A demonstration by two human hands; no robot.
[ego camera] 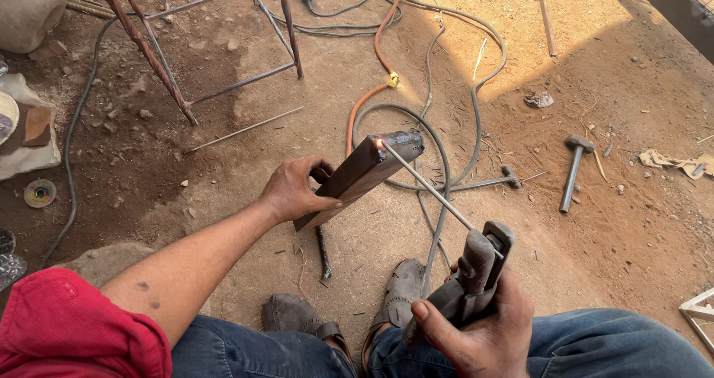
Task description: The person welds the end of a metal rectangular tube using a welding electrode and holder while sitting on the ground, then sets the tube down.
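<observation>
My left hand [295, 190] grips a dark rectangular steel tube [361, 173], tilted up above the dirt floor. My right hand [482, 326] is closed on a grey electrode holder [476, 274]. A thin welding rod [428, 186] runs from the holder up to the tube's top edge, where its tip glows orange [378, 143]. The tube's far end shows rough welded metal. My sandalled feet [401, 289] rest below the tube.
Cables and an orange hose [372, 88] loop over the ground beyond the tube. A hammer [574, 166] lies to the right, a second small hammer [494, 182] nearer. A twisted-bar metal frame [216, 43] stands at upper left. Grinding discs [39, 193] lie at left.
</observation>
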